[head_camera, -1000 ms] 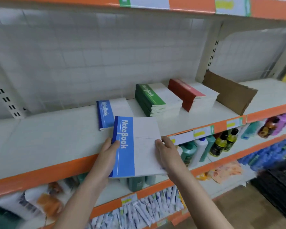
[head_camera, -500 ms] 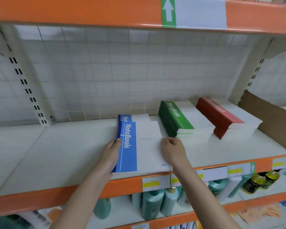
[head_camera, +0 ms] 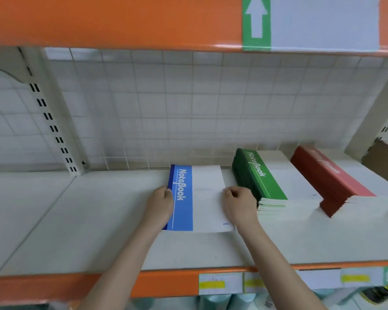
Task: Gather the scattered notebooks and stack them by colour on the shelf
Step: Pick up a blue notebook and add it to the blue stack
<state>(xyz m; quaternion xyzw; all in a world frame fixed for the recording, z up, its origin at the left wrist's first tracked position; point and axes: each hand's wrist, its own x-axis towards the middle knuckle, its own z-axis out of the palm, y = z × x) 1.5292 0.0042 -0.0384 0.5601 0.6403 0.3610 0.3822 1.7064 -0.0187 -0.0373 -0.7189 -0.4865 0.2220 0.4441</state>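
Two hands, left hand (head_camera: pixel 160 203) and right hand (head_camera: pixel 239 203), pinching the side edges of the blue notebook (head_camera: pixel 196 198) laid near the shelf's (head_camera: pixel 76 220) back edge, left of the green stack (head_camera: pixel 262 184): square edges flush before letting go.

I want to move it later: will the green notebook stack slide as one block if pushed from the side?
Probably not. The green notebook stack is many thin loose books, edges already uneven in front, so upper ones would likely shear off. It looks heavy, and the shelf looks smooth.
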